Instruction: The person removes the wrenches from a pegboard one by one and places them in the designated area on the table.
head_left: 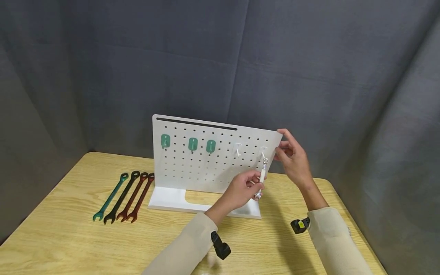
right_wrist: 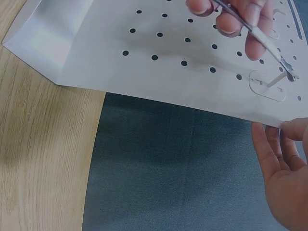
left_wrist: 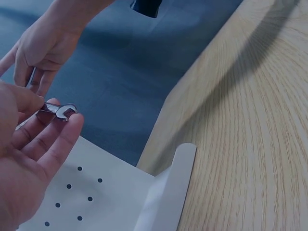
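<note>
My left hand (head_left: pixel 240 190) pinches a small silver combination wrench (head_left: pixel 262 176) between thumb and fingers, its ring end pointing up. That ring end is right at the tip of the rightmost white hook (head_left: pixel 264 149) on a white pegboard (head_left: pixel 182 164); in the right wrist view the ring overlaps the hook's peg (right_wrist: pixel 275 80). The open-jaw end (left_wrist: pixel 66 111) sticks out past my left fingertips. At the board's right edge, my right hand (head_left: pixel 296 162) grips the edge with the thumb in front and fingers behind.
Left of the board, several larger combination wrenches lie side by side: a green one (head_left: pixel 110 197), a black one (head_left: pixel 122 197) and two reddish ones (head_left: pixel 133 196). Three green hooks (head_left: pixel 193 144) and another white hook (head_left: pixel 237 149) are on the board. Grey curtains (head_left: pixel 192 68) stand behind the wooden table (head_left: pixel 68 214).
</note>
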